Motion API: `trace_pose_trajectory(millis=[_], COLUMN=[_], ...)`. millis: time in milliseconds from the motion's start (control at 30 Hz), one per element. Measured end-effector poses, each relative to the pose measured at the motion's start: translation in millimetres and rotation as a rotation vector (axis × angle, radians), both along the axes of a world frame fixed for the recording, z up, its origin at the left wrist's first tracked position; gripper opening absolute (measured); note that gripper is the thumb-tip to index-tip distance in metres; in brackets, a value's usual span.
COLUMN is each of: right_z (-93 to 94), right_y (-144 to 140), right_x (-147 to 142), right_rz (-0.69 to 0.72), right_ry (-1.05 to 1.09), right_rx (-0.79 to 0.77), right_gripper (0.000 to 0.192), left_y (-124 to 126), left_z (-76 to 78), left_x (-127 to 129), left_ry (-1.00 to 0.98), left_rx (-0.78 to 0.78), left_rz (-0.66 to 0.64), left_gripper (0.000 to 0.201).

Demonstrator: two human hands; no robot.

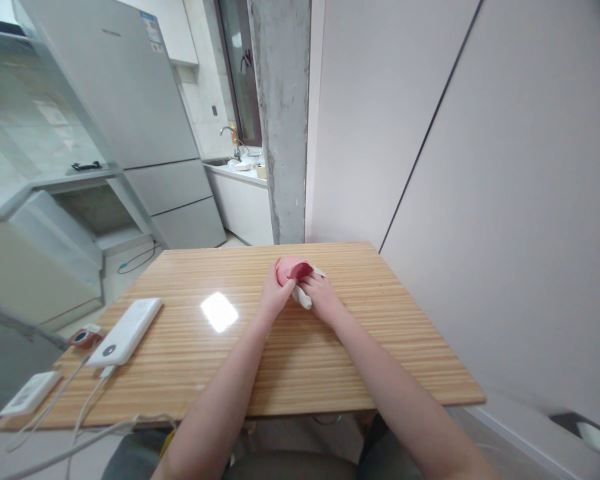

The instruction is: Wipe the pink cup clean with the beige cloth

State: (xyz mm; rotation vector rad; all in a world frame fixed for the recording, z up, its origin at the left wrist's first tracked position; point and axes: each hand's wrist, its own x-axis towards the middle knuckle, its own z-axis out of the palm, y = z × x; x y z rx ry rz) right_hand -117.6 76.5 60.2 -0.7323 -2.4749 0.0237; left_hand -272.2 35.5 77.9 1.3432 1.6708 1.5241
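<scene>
Over the far middle of the wooden table point(180, 373), my left hand point(274, 293) is closed round a pink cup-like vessel point(290, 267). The vessel is tilted, its opening facing right towards my other hand. A white cloth point(303, 298) is bunched under the fingers of my right hand point(326, 299), which presses it at the vessel's rim. Part of the cloth hangs down between the two hands. My right fingertips and the inside of the vessel are partly hidden.
A white power bank point(127, 330) with cables lies on the table's left side, near a small white box point(31, 393) and a reddish-brown round item point(84, 338). Beyond the table stand a grey pillar point(286, 120) and a fridge point(130, 87). A pale wall point(505, 200) rises at right.
</scene>
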Motion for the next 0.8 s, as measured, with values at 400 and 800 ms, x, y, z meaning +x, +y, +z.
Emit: trace_pose_trajectory(millis=[400, 800], right_z=[3.3, -0.6], right_y=[1.8, -6.9], right_x=[-0.2, -6.4], right_rz=[-0.010, -0.022], right_ry=[0.080, 0.149], right_rx=[0.014, -0.005], right_gripper=[0.022, 0.017], left_y=[0.4, -8.4], left_z=[-5.7, 4.7], left_x=[9.5, 16.0], left_ry=[-0.073, 0.064], left_rx=[0.043, 0.098], left_rz=[-0.005, -0.018], left_gripper=[0.054, 0.081])
